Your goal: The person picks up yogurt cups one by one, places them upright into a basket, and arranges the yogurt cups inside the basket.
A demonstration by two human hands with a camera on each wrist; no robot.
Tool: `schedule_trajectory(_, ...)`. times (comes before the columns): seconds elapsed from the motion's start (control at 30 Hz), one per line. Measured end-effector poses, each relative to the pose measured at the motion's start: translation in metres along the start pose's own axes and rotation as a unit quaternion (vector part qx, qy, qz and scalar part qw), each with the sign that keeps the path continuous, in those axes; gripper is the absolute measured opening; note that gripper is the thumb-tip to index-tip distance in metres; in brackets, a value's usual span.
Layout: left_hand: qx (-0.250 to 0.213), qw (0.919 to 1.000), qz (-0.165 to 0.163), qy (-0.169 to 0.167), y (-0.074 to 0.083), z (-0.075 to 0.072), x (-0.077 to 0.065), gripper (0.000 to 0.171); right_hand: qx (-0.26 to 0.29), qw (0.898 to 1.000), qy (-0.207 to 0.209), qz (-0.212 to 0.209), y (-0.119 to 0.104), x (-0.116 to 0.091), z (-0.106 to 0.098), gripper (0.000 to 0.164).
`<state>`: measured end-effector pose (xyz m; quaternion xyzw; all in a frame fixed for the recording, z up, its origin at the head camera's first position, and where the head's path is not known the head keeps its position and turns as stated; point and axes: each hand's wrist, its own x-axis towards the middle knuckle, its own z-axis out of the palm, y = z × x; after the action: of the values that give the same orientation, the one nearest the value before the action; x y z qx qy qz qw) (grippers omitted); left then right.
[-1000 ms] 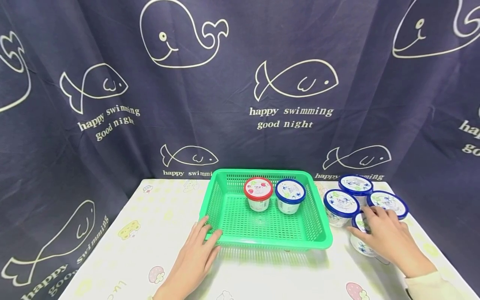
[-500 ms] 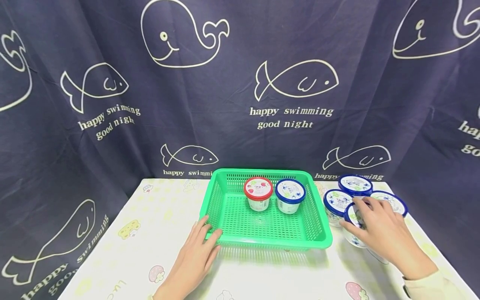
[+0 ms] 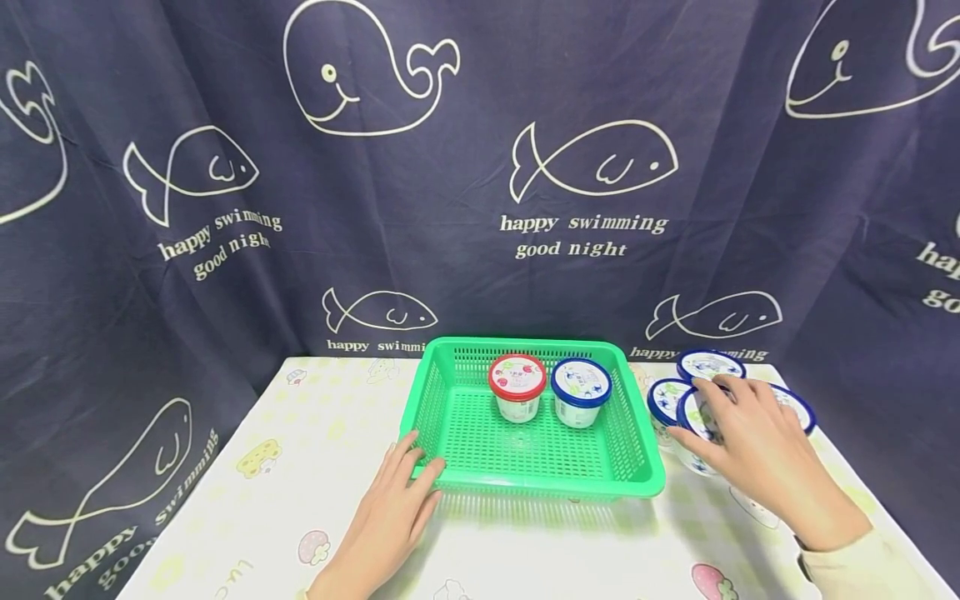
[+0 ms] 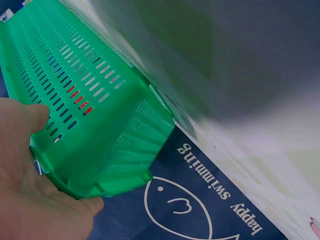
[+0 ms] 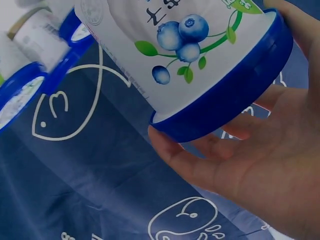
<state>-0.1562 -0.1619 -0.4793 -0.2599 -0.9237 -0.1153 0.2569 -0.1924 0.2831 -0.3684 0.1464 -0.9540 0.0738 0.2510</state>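
i'm watching the right hand gripping a blue-lidded tub; the left hand is resting, relaxed, on the green basket ahead of it.

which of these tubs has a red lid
The left tub of the two in the green basket. Its lid is red; the other tub in there and the four tubs beyond the basket's right side all have blue lids.
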Motion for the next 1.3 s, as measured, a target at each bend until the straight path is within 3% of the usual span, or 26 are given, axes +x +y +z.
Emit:
schedule_trajectory(0.63, -0.005, 0.9999, 0.004, 0.009, 0.000, 0.001, 0.000, 0.039, 0.017, 0.999, 0.011, -0.034, -0.030, 0.027, -0.012, 0.070)
schedule_trajectory(1.07, -0.003, 1.0000, 0.001, 0.006, -0.001, 0.001, -0.001, 0.039, 0.028, 0.997, 0.028, -0.066, -0.050, 0.041, -0.007, 0.069)
schedule_trajectory(1.3, -0.006, 0.9999, 0.006, 0.008, -0.001, 0.001, 0.000, 0.040, 0.036, 0.997, 0.008, -0.071, -0.060, 0.045, -0.005, 0.067)
